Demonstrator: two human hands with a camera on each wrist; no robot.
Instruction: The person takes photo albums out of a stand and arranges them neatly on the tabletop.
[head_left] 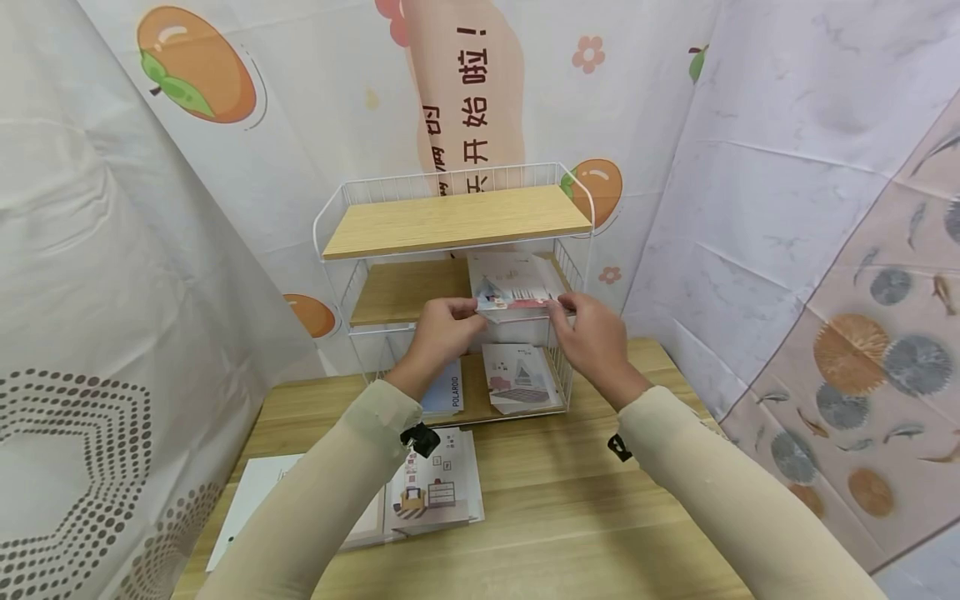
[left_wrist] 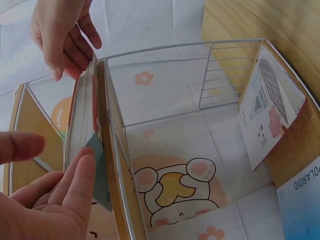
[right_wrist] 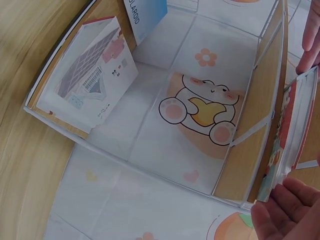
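A stack of thin illustrated books (head_left: 513,279) lies flat on the right part of the rack's middle shelf. My left hand (head_left: 450,329) is at the stack's left front corner. Its fingers are fairly straight against the book edges, and the thumb stands apart in the left wrist view. At the right front corner my right hand (head_left: 594,335) touches the other end with its fingertips. The right wrist view shows the books' edges (right_wrist: 292,132) between the two hands, with the right fingers (right_wrist: 287,202) at the near end.
The white wire rack (head_left: 457,218) has wooden shelves. Its bottom shelf bears a booklet with a keyboard picture (head_left: 519,379) and a blue POLAROID book (head_left: 447,390). More books (head_left: 435,492) lie on the wooden table (head_left: 585,508) at front left, partly behind the left sleeve. Printed cloth hangs around.
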